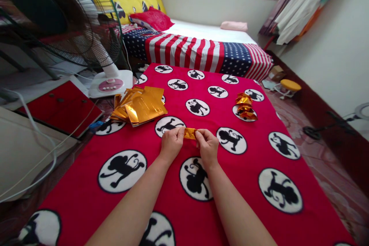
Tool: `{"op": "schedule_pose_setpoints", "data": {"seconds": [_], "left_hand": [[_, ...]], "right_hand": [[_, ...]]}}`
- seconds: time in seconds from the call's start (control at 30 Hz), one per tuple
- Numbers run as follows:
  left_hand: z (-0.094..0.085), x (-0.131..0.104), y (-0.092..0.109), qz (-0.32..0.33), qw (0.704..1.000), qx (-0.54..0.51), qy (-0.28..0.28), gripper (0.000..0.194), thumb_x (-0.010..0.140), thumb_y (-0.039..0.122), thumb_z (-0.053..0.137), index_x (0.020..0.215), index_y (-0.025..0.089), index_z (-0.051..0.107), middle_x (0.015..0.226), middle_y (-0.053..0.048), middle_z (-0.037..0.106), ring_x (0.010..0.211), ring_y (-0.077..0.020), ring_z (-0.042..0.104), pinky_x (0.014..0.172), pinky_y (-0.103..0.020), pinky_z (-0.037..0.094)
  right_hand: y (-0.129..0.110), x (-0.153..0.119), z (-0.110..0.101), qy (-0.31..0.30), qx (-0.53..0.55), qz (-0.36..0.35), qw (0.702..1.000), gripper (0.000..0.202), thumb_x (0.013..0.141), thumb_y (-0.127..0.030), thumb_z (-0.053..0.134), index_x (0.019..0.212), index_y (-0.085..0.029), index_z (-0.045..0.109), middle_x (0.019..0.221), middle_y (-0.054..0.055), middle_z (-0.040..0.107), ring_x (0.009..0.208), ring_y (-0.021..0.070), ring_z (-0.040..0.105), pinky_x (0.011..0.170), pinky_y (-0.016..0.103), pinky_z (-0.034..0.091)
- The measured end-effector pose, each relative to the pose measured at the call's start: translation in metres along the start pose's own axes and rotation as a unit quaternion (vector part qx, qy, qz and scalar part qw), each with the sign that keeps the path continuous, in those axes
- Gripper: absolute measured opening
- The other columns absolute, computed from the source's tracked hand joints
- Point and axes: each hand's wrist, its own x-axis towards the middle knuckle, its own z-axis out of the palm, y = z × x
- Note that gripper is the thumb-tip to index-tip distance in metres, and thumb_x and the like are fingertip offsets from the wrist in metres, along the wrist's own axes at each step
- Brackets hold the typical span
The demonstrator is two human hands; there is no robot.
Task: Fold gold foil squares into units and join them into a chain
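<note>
A small folded piece of gold foil paper is stretched between my two hands, just over the red cloth. My left hand pinches its left end, and my right hand pinches the right end. To the left, beyond my left hand, lies a loose stack of flat gold foil sheets. Several folded gold foil pieces sit in a short row at the far right of the cloth. The fingertips partly hide both ends of the held piece.
A standing fan is at the left beside the cloth, next to a red-fronted cabinet. Behind stands a bed with a flag-patterned cover. At the right on the floor is a stool with a yellow seat.
</note>
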Motion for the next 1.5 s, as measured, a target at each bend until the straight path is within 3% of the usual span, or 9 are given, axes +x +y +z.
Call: {"op": "schedule_pose_setpoints", "data": {"seconds": [0.37,0.53,0.93,1.33,1.5], "left_hand": [[-0.001,-0.002,0.004,0.029,0.999,0.032,-0.029,0.043,0.096,0.035,0.038,0.073,0.017,0.068,0.07,-0.007,0.07,0.065,-0.0165,0.061,0.06,-0.026,0.033],[0.0,-0.001,0.0,0.001,1.0,0.003,-0.006,0.041,0.096,0.036,0.036,0.08,0.017,0.068,0.073,-0.008,0.07,0.067,-0.0181,0.061,0.062,-0.027,0.035],[0.0,-0.001,-0.003,0.01,0.996,-0.091,-0.021,0.043,0.097,0.042,0.035,0.064,0.018,0.051,0.057,0.0,0.051,0.056,-0.0133,0.048,0.055,-0.026,0.029],[0.005,0.0,-0.007,-0.023,0.989,-0.146,-0.005,0.044,0.095,0.046,0.036,0.066,0.018,0.053,0.059,0.0,0.054,0.056,-0.0132,0.047,0.056,-0.025,0.032],[0.003,-0.001,-0.005,-0.015,0.993,-0.113,-0.01,0.046,0.096,0.046,0.035,0.068,0.017,0.057,0.061,-0.001,0.057,0.058,-0.0137,0.05,0.057,-0.025,0.033]], "right_hand": [[0.002,0.001,-0.001,0.018,-0.017,0.005,1.0,0.023,0.083,-0.038,0.059,0.073,-0.018,0.064,0.051,-0.005,0.049,0.045,0.0091,0.039,0.046,0.023,0.031],[0.006,0.0,0.0,0.007,-0.037,-0.011,0.999,0.024,0.084,-0.038,0.058,0.073,-0.018,0.064,0.05,-0.005,0.049,0.046,0.0102,0.041,0.047,0.023,0.031],[0.007,0.0,0.001,0.005,-0.034,-0.015,0.999,0.024,0.086,-0.038,0.058,0.075,-0.018,0.064,0.054,-0.004,0.052,0.048,0.0103,0.042,0.049,0.023,0.033],[0.006,-0.001,0.002,0.001,-0.035,-0.016,0.999,0.024,0.086,-0.038,0.058,0.077,-0.018,0.065,0.055,-0.004,0.051,0.049,0.01,0.042,0.048,0.022,0.033],[0.004,-0.001,0.002,0.015,-0.036,-0.03,0.999,0.024,0.085,-0.039,0.059,0.077,-0.017,0.065,0.06,-0.002,0.055,0.051,0.0102,0.044,0.049,0.022,0.034]]}}
